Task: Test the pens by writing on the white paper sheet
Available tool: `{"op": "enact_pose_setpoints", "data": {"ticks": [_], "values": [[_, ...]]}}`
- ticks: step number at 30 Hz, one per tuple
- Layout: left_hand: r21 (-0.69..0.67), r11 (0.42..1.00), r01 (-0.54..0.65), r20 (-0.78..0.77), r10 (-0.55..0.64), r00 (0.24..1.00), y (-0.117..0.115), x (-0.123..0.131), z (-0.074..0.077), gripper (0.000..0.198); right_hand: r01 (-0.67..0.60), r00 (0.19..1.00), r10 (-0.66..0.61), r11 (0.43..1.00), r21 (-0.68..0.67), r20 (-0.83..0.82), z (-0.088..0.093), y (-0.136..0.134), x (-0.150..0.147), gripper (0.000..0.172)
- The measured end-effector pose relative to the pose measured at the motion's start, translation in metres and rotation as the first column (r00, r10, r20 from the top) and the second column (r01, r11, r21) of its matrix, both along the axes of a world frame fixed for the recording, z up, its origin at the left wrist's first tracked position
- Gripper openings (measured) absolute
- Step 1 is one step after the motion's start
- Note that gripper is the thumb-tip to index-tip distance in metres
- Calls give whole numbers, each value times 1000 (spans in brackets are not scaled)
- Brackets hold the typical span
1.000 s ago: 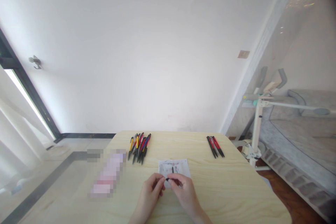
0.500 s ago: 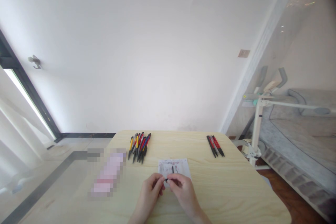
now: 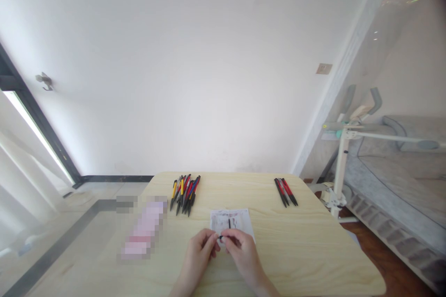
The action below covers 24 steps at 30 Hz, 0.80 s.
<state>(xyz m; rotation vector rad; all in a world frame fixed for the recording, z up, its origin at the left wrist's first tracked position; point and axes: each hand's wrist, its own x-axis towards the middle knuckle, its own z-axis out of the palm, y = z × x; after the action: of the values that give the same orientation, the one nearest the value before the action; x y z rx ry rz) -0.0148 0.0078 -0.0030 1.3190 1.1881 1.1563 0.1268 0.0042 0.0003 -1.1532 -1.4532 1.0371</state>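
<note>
Near the table's front edge, my left hand [image 3: 204, 251] and my right hand [image 3: 241, 251] meet with pinched fingers, holding a small black piece [image 3: 220, 237] between them. Most of that piece is hidden by the fingertips. Just beyond them lies a white sheet of paper [image 3: 244, 219] with dark marks, partly covered by my hands. A thin black stick-like part [image 3: 229, 223] rests on the sheet.
A pile of yellow, red, blue and black pens [image 3: 184, 194] lies at the table's back left. Several red, grey and black pens [image 3: 285, 192] lie at the back right of the wooden table [image 3: 299, 250]. A blurred pink item [image 3: 144, 229] is at the left.
</note>
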Motion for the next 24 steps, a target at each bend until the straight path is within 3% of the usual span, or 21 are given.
{"op": "enact_pose_setpoints", "data": {"ticks": [16,24], "values": [[10,1000,20,53,-21,998,1,-2,-3,28,10,999,-13,998,61,43,6,-4,2,12],[115,992,52,-14,-50,999,0,-2,1,25,15,999,-17,998,54,43,5,-2,5,13]]}}
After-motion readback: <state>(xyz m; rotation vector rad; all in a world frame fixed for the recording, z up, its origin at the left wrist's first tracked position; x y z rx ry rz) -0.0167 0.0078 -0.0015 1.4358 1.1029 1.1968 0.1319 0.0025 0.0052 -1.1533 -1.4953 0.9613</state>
